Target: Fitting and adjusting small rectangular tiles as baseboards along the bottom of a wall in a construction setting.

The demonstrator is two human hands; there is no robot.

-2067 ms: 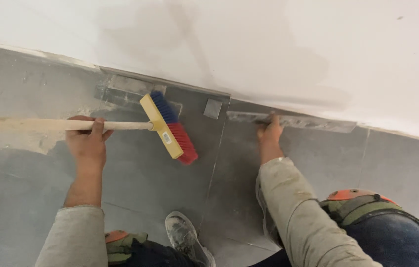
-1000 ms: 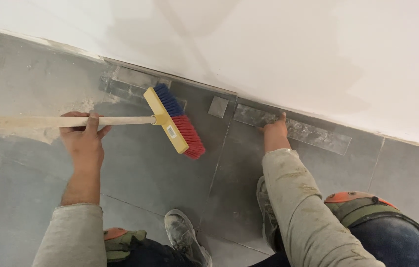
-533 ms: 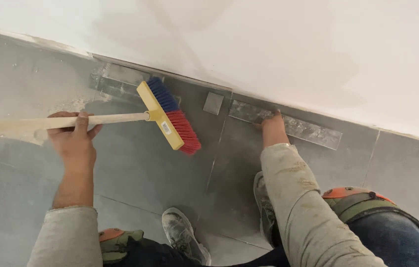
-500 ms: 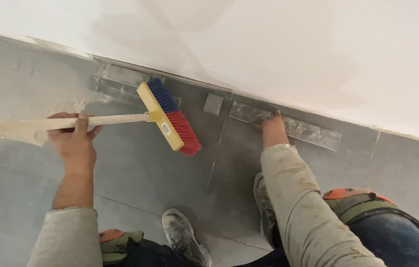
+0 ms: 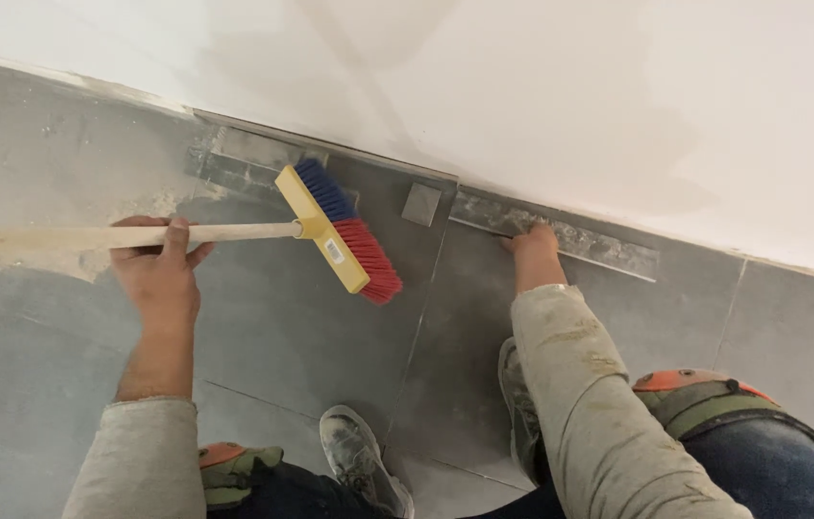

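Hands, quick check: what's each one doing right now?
Left hand: closed around the wooden broom handle.
Right hand: resting on the narrow tile strip along the wall; whether it grips cannot be told.

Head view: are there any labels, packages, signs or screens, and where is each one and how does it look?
Label: a small white rectangular sticker with dark print, on the yellow block of the broom head, near the end with the red bristles; the left hand holds the broom's handle.
No packages, signs or screens are visible.
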